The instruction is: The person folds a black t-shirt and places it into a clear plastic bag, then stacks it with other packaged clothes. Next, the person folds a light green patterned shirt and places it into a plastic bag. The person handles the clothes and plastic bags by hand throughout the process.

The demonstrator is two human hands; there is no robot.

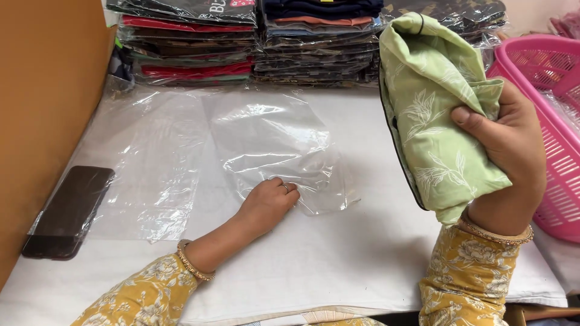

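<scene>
— Green cloth (432,115), folded, with a pale leaf print: the right hand (504,160) has it clenched, thumb across the front, lifted clear of the bench (338,259).

— And the left hand (269,202)?

— Its fingers (289,192) are curled and pinch the near edge of a clear bag (272,139) lying flat on the bench.

— What lies around them?

— More clear plastic (154,163) spreads to the left, with a dark phone (69,211) at its edge beside a brown board (42,115). Stacks (254,45) of bagged garments line the far side, and a pink basket (553,127) stands just right of the raised cloth.
</scene>
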